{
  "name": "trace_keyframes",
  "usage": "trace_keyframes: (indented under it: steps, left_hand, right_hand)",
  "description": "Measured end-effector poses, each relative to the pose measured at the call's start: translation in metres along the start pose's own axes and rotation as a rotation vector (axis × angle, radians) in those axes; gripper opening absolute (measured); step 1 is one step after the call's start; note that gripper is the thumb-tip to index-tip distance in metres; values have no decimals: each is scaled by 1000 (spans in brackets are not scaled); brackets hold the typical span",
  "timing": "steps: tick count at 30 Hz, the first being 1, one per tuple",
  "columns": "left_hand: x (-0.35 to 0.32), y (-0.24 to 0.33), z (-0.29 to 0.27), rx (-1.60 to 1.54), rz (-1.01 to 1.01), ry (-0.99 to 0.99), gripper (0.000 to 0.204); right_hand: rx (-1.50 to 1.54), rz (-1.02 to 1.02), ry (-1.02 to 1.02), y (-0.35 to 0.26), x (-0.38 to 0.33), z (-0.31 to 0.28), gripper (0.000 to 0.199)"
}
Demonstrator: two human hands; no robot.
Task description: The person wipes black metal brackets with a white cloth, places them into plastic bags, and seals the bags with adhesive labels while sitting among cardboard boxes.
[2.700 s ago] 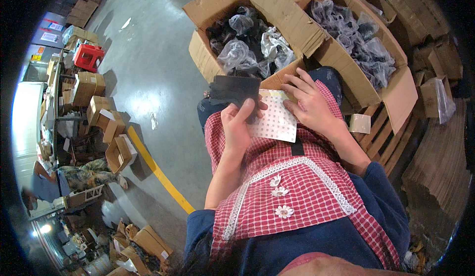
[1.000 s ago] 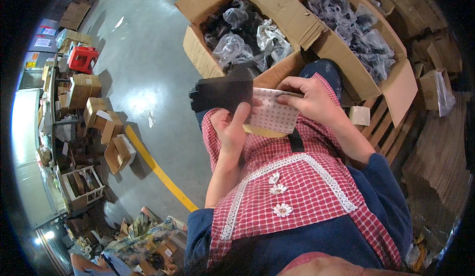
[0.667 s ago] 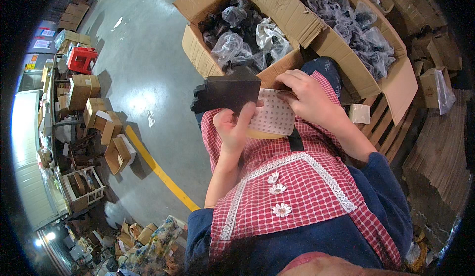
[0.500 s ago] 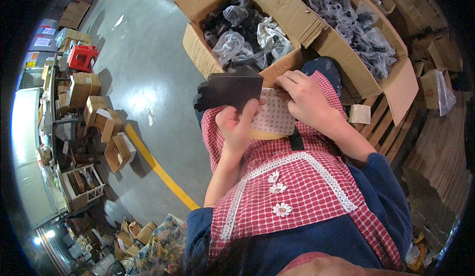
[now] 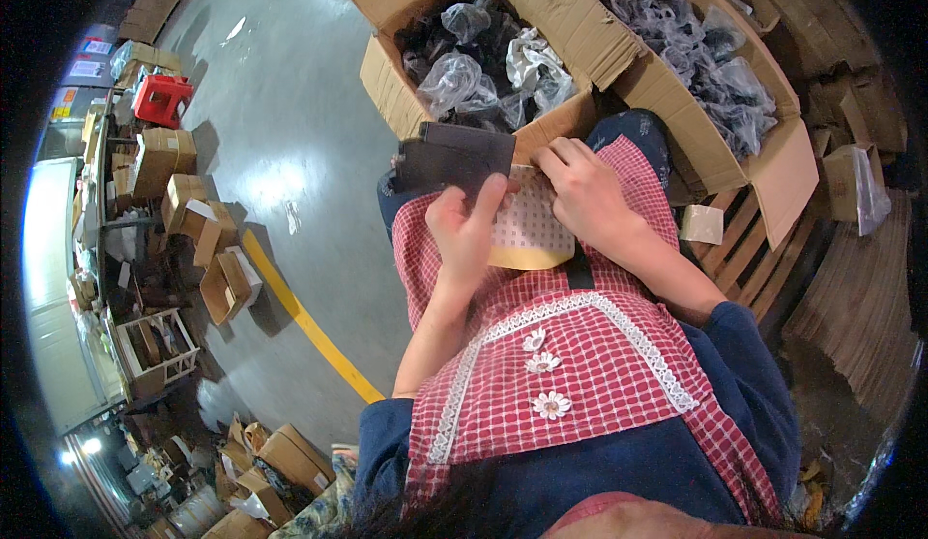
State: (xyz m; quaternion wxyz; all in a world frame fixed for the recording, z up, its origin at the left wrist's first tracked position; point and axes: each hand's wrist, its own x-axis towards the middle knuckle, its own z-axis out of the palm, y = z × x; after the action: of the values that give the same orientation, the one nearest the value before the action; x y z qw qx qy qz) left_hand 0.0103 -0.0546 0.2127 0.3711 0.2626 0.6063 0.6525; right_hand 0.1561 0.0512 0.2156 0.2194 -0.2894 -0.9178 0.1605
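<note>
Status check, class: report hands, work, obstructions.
Left hand gripping angular black part. Right hand at upper right of white mark-dotted paper sheet. Open brown cardboard carton close ahead, not blocking.

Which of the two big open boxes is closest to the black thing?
The left big box, just beyond the black piece in the left hand; the right big box stands farther right.

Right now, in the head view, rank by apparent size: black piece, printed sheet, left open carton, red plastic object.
Left open carton
Black piece and printed sheet: too alike to rank, the sheet partly hidden
Red plastic object, though farther away
</note>
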Motion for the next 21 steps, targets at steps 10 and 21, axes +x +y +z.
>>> trace_keyframes:
  steps: [10,21]
  left_hand:
    - [15,-16,-9,-121,-204,-15,25]
    - [18,-30,-8,56,-198,-126,27]
  right_hand:
    - [-42,-155,-93,9,-14,23,22]
    - [333,-242,-222,27,54,-36,15]
